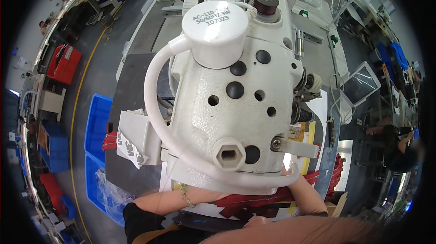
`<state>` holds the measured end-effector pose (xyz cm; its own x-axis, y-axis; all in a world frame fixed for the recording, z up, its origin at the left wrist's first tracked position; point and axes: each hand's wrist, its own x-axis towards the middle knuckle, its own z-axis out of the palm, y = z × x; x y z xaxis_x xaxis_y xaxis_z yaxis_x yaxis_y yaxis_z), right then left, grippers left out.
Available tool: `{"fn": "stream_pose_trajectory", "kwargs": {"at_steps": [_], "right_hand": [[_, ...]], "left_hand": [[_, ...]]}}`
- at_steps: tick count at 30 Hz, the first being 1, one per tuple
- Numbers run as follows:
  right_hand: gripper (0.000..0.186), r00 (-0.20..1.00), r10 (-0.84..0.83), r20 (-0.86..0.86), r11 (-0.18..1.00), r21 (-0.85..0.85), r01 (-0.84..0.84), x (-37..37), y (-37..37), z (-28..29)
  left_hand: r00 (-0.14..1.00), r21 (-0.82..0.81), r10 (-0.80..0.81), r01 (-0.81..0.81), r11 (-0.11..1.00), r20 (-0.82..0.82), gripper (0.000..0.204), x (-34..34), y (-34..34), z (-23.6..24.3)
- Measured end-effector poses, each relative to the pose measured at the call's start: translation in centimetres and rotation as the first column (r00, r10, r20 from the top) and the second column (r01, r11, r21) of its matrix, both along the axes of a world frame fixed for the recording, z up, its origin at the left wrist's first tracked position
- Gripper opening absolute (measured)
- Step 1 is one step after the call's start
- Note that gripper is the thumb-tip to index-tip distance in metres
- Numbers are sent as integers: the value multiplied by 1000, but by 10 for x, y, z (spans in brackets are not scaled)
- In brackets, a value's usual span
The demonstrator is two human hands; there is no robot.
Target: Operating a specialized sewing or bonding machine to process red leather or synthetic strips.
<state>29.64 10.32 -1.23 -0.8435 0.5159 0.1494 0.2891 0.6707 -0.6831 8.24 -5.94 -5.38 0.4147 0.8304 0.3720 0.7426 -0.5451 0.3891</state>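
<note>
A large white sewing machine [236, 107] fills the middle and covers much of the work in front of me. My left hand [210, 195] reaches in from the lower left, a beaded bracelet on its wrist; its fingers disappear under the machine head beside dark red fabric strips [254, 200]. On the other side my right hand [286, 171] is mostly hidden behind the machine's front end, with only the forearm plain to see. The red strips, which look like zipper tape, run between my arms. Whether either hand grips them is hidden.
A white lamp-like cylinder [215, 35] with a curved tube sits on the machine, near a dark thread bobbin [266, 3]. Blue bins [97, 128] stand at the left, one with clear plastic. More red strips [335, 176] hang at the right. A person [399, 146] sits far right.
</note>
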Motion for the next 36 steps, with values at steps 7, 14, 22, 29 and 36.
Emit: {"fn": "stream_pose_trajectory", "kwargs": {"at_steps": [7,14,22,29,36], "right_hand": [[36,999,-11,-37,963,-270,1,-19,7,35],[35,995,94,-40,993,74,-91,-17,8,38],[38,996,-94,0,954,-287,90,-18,1,53],[33,997,42,69,938,342,-63,-23,-8,48],[23,990,140,31,888,438,-139,-34,-8,48]], "left_hand": [[982,-133,18,7,991,189,61,-1,9,27],[991,-184,64,-42,982,116,54,-5,19,44],[996,-226,89,-82,971,22,48,-9,27,67],[981,-115,170,-181,977,-95,40,-8,28,77],[976,-4,164,-166,986,-145,40,-7,33,88]]}}
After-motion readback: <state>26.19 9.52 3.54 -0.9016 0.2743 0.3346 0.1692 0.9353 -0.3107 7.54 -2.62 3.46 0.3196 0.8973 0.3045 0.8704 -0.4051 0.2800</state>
